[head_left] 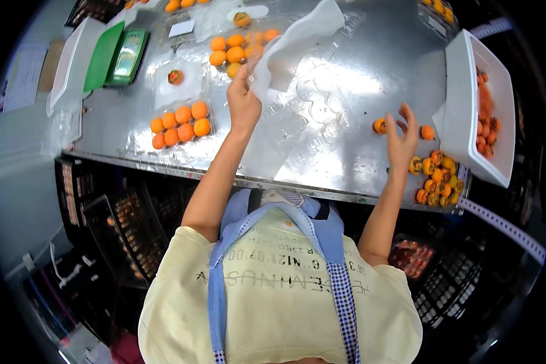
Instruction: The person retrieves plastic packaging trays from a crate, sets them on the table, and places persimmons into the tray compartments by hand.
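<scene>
My left hand [244,104] is closed in a pinch on the edge of a thin white sheet [291,48], which hangs curled above the metal table. Behind that hand, orange persimmons [235,54] sit in rows in a clear tray. To the hand's left is another group of persimmons [179,125] in rows. My right hand [402,138] hovers over the table with its fingers apart, holding nothing that I can see. A single persimmon [380,125] lies just left of its fingers, and another persimmon [428,132] lies to the right.
Clear plastic trays [321,115] lie mid-table. Loose persimmons [437,179] crowd the front right corner, beside a white bin [455,109] with more fruit. One persimmon [175,77] rests on a white pad. A green container [127,57] stands far left. Black crates [127,236] sit below the table.
</scene>
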A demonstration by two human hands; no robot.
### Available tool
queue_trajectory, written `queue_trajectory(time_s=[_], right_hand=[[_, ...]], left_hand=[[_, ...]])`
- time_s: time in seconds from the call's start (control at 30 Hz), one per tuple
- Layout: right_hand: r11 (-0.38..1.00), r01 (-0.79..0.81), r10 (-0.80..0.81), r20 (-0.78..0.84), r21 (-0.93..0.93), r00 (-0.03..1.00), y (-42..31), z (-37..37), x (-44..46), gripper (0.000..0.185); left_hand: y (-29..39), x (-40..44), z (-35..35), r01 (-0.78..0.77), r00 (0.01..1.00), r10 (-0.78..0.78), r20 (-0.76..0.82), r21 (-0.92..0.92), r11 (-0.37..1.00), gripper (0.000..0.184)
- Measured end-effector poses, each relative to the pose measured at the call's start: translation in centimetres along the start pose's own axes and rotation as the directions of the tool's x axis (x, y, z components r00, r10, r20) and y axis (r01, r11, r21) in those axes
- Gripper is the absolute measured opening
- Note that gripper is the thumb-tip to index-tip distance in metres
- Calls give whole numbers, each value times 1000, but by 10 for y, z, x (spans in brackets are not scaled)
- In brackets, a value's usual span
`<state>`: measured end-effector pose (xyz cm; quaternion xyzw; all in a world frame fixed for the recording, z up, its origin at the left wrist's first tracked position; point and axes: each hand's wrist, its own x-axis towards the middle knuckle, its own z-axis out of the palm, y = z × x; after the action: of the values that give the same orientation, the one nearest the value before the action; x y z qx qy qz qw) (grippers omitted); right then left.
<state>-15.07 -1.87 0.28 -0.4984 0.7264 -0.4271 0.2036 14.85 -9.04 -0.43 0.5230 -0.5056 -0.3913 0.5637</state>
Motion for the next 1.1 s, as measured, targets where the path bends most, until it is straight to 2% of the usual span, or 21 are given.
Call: queue_trajectory(time_s=[0.07,0.13,0.17,0.27,0.3,0.4,0.43,0.5,0.53,0.57,0.6,0.63,0.67,0.77,0.8,0.87,0.9,1.0,1.03,1.07,1.1], right_hand=[[984,-8,-5,70,177,998,-50,3,-14,62],[957,134,-172,129,256,977,-90,17,-25,65],[938,155,-201,125,309,971,-105,29,-32,65],[915,191,-247,119,354,962,-138,66,-45,63],[939,130,-217,256,318,942,-138,74,-45,57],[833,-78,52,64,548,997,-145,89,-49,47],[812,0,66,-92,584,994,-138,88,-49,35],[609,-42,234,-129,792,964,-127,66,-47,34],[485,-33,306,-134,874,943,-120,51,-50,33],[378,-42,353,-102,925,930,-113,33,-56,37],[318,-34,337,-79,947,938,-108,15,-62,37],[256,-27,315,-57,966,947,-104,-4,-71,38],[191,-21,287,-36,981,957,-101,-21,-79,38],[-104,62,297,-29,993,954,-91,-54,-104,38],[-184,97,318,-34,978,947,-86,-65,-114,38],[-235,175,377,-76,956,923,-77,-80,-132,37],[-266,187,318,-97,946,943,-67,-90,-141,38],[-382,235,244,-147,894,959,-38,-137,-174,38],[-333,330,328,-219,883,919,-43,-161,-183,37],[-252,420,400,-301,872,866,-38,-188,-193,36],[-165,495,463,-377,853,803,-29,-217,-204,35]], left_hand=[[15,5,7,-18,999,19,27,-32,999,28],[25,6,17,7,999,0,51,-136,991,26],[28,3,21,52,996,-43,75,-118,992,28],[42,-20,35,-233,967,234,96,-24,972,32],[44,-28,40,-313,939,305,158,29,949,38],[43,-43,49,-497,835,454,312,72,865,50],[42,-50,55,-544,796,494,350,57,837,54],[46,-53,43,-501,729,467,500,-74,862,61],[46,-51,36,-474,685,460,565,-134,870,65],[29,-55,33,-295,765,322,558,-140,945,72],[17,-58,37,-17,842,124,526,-202,979,71],[13,-60,40,266,834,-105,542,-227,937,75],[11,-63,46,525,758,-324,566,-235,818,80],[2,-86,69,873,377,-371,849,-192,449,97],[6,-94,78,909,317,-332,888,-185,374,100],[18,-121,107,972,156,-221,963,-109,209,107],[22,-132,121,977,101,-76,992,-84,197,114],[45,-178,162,943,74,-45,996,-55,328,112],[52,-195,177,906,59,-2,998,-53,419,101],[51,-210,189,917,25,-42,999,-6,398,83],[61,-226,207,863,5,-12,1000,2,506,73]])
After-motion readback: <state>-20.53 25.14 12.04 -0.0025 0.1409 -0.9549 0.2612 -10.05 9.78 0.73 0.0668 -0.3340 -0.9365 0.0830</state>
